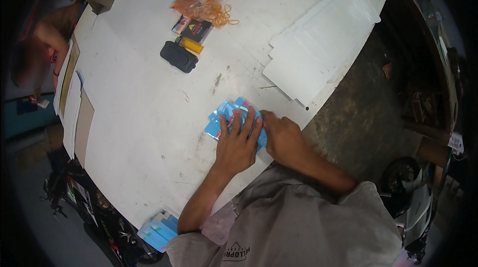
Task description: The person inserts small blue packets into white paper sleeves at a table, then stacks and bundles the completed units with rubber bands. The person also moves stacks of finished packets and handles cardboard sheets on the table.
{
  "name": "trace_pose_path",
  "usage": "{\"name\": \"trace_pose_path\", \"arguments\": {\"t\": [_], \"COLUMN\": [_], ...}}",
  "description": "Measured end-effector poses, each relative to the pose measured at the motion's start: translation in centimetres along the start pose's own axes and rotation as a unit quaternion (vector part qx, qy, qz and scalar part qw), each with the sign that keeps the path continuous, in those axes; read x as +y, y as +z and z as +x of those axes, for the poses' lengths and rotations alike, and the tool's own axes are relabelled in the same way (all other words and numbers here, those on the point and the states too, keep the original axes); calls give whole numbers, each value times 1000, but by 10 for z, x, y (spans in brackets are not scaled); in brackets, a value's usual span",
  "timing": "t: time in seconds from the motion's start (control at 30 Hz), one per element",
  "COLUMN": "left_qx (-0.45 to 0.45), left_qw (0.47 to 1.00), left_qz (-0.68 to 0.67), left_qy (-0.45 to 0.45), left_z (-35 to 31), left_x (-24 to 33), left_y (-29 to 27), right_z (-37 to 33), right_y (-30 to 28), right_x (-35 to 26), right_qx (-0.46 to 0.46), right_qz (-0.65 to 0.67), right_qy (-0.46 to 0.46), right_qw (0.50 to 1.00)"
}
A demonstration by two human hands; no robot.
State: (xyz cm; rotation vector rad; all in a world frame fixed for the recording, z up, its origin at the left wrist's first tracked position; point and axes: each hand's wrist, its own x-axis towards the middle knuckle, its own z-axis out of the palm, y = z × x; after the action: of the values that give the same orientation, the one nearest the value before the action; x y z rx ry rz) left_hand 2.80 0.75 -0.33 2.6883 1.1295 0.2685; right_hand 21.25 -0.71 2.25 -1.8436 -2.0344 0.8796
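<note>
Blue flat packets [226, 109] lie overlapping near the centre of the frame on the white table [134, 117], directly beneath the left hand [238, 145], the nearer one, its fingers spread over them, not closed. At their right edge the right hand [285, 135] has curled fingers; whether these pinch a packet, and the packets' long axis, I cannot tell.

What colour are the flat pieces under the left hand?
The flat pieces are mostly light blue with some pink, best seen in the head view.
</note>
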Motion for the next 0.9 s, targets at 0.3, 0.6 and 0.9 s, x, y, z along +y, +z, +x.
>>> {"name": "trace_pose_path", "arguments": {"t": [0.3, 0.6, 0.9], "left_qx": [14, 28, -5], "left_qw": [985, 999, 999], "left_qz": [-174, 6, -53], "left_qy": [-3, -24, 11], "left_z": [5, 2, -4], "left_x": [-2, 2, -1], "left_y": [-6, -2, 5], "right_z": [15, -3, 3], "right_y": [-5, 11, 1], "right_x": [43, 10, 7], "right_qx": [240, 146, 51], "right_qz": [-88, 66, 166], "right_qy": [-84, -116, 1], "right_qw": [963, 980, 985]}}
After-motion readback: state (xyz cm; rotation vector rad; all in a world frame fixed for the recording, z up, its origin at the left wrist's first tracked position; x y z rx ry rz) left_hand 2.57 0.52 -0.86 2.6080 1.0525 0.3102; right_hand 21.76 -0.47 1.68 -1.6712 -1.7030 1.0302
